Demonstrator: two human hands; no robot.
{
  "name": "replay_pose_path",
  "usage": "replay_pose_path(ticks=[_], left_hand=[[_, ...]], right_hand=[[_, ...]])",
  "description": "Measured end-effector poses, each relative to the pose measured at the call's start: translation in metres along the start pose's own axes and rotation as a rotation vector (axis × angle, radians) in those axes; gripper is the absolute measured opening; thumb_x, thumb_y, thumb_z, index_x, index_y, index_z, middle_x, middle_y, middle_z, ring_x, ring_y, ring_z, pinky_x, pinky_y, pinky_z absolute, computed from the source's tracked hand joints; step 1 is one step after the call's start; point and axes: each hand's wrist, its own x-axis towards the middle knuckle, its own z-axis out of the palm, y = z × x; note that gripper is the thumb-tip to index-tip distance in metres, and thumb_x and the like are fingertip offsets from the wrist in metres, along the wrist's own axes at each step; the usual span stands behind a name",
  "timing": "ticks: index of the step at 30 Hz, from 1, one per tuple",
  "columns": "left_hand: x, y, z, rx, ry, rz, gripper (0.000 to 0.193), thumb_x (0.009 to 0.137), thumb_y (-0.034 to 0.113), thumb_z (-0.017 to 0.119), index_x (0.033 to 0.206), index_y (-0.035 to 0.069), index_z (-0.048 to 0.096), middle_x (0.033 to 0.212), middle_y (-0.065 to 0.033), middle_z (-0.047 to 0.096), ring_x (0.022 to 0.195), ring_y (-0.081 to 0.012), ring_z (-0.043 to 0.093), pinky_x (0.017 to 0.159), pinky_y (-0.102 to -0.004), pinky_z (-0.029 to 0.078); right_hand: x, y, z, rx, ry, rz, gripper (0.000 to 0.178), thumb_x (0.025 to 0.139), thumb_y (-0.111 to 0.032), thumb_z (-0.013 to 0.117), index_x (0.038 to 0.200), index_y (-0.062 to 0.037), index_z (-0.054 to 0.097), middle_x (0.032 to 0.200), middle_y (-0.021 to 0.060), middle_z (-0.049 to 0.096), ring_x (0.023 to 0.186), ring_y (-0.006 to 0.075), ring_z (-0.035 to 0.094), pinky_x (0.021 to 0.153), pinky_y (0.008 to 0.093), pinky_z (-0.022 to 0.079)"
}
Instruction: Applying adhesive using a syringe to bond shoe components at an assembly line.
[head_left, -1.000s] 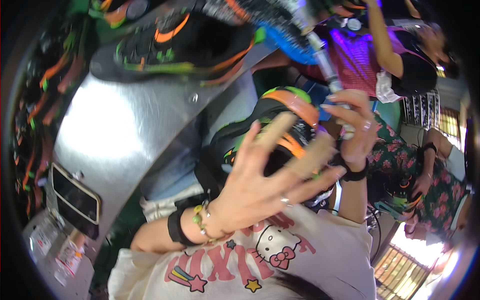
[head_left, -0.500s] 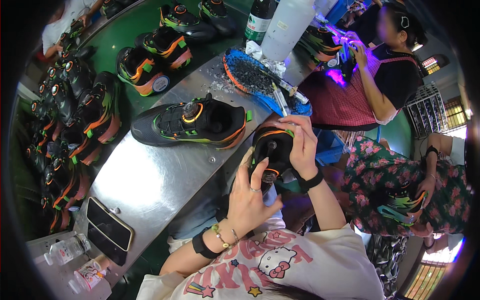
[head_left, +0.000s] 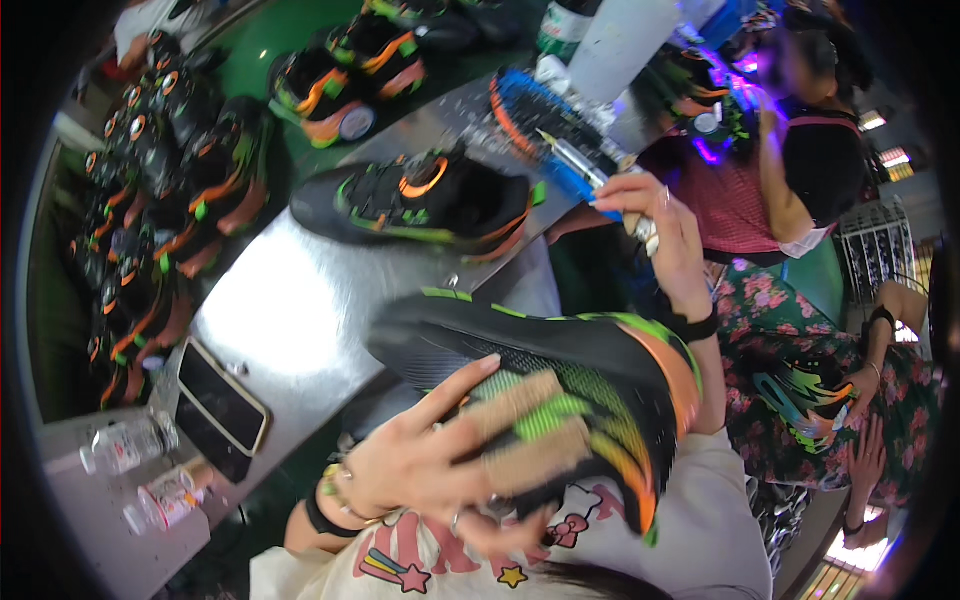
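A black sneaker (head_left: pixel 590 350) with green and orange trim lies tilted over my lap, its side turned up. My left hand (head_left: pixel 450 455) is spread across that side and holds it; two of its fingers wear tan wraps. Above the sneaker's heel, my right hand (head_left: pixel 665 235) is closed on a slim silver pen-like tool (head_left: pixel 575 162). The tool points up and left over a blue-rimmed insole-shaped tray (head_left: pixel 508 115) holding dark scraps. Another black sneaker (head_left: pixel 415 200) with an orange lace dial stands on the metal table. Motion blurs the left fingers.
A phone (head_left: pixel 225 395) and two plastic bottles (head_left: pixel 130 443) are at the lower left. Many sneakers (head_left: pixel 185 190) crowd the far left, with more (head_left: pixel 320 95) behind. A white bottle (head_left: pixel 622 50) stands at the back. Co-workers (head_left: pixel 735 180) sit to the right, one holding a sneaker (head_left: pixel 805 400).
The held sneaker has turned from opening-up onto its side and come nearer me. My left hand now lies across its side. My right hand has moved off it, up and right. The view has shifted.
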Motion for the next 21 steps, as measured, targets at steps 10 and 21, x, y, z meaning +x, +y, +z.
replay_pose_path(ticks=[10, 21], left_hand=[[-0.048, 0.001, -0.025, 0.475, 0.097, 0.174, 0.022, 0.083, 0.04, 0.053, 0.099, 0.03, 0.064, 0.111, 0.0113, 0.063, 0.103, -0.0216, 0.066, 0.095, -0.0544, 0.052], [-0.058, -0.005, -0.031, 0.492, 0.124, 0.15, 0.018, 0.084, 0.027, 0.059, 0.1, 0.023, 0.05, 0.121, 0.0058, 0.056, 0.114, -0.0228, 0.059, 0.101, -0.0482, 0.049]], right_hand=[[0.032, 0.059, 0.06, -0.49, -0.091, -0.105, 0.041, 0.078, 0.009, 0.06, 0.117, -0.0059, 0.059, 0.115, 0.0115, 0.062, 0.102, 0.0326, 0.058, 0.092, 0.0365, 0.045], [0.006, -0.008, 0.036, -0.389, 0.035, -0.108, 0.031, 0.09, -0.001, 0.059, 0.121, -0.0051, 0.06, 0.134, 0.0145, 0.056, 0.123, 0.0239, 0.054, 0.105, 0.0341, 0.041]])
